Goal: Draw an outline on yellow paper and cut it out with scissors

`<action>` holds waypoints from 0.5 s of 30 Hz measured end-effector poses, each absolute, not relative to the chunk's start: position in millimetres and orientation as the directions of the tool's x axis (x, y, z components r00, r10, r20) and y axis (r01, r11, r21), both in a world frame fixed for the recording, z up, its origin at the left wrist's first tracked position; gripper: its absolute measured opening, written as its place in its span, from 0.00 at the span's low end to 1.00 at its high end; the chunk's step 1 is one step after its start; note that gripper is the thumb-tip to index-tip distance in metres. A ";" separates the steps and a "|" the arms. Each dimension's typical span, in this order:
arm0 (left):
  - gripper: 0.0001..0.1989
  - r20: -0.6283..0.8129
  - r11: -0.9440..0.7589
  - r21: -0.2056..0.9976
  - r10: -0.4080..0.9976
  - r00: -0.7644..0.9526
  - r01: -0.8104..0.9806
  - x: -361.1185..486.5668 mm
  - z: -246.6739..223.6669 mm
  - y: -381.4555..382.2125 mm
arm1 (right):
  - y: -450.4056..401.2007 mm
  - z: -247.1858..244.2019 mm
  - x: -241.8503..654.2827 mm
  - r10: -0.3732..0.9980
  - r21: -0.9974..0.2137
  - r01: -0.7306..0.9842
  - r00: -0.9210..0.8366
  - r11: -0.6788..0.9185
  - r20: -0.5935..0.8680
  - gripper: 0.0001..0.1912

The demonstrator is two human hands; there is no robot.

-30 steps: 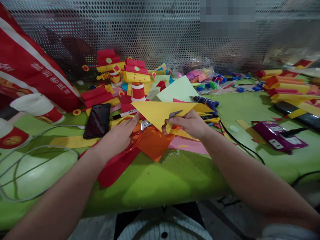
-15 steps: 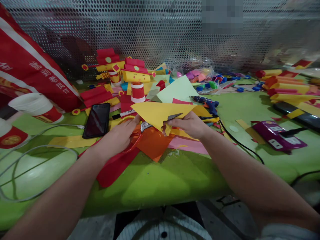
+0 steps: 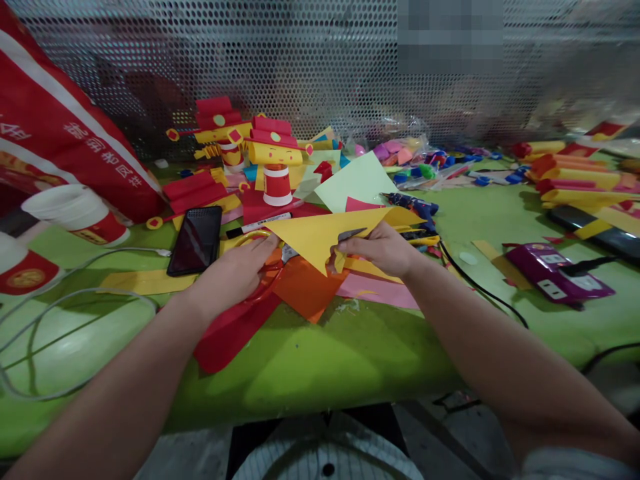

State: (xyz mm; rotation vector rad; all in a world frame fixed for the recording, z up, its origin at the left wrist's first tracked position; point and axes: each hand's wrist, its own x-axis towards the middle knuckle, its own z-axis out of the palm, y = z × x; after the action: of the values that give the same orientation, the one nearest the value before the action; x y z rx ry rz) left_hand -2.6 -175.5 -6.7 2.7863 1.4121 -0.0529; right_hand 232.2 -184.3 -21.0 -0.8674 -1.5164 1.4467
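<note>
Here, left hand through scissors, palm down.

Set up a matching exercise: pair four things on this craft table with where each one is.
Things:
1. scissors
2. yellow paper
3. phone
4. power strip

Places:
A. far right on the table, a black plug in it
B. in the left hand
C. flat on the table, left of the left hand
D. pinched in the right hand

Pairs: 1-B, 2-D, 3-C, 4-A
</note>
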 end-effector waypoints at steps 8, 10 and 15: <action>0.28 -0.037 -0.588 -0.022 0.809 0.587 0.809 -2.5 -7.0 -175.6 | -183.1 -20.8 234.3 0.897 -0.995 -0.044 -0.432 0.085 0.096 0.03; 0.28 -0.039 -0.592 -0.015 0.806 0.591 0.806 -2.3 -7.2 -175.8 | -182.5 -21.4 234.6 0.895 -0.995 -0.032 -0.436 0.091 0.096 0.04; 0.29 -0.046 -0.578 0.007 0.815 0.577 0.816 -1.7 -7.9 -176.3 | -180.5 -24.8 234.8 0.905 -0.997 -0.056 -0.419 0.052 0.071 0.05</action>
State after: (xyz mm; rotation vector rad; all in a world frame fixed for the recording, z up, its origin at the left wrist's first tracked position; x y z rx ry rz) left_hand -1.7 -176.3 -7.9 2.7660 1.4306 -0.0589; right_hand 234.8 -180.5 -24.8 -0.8919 -1.5140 1.4893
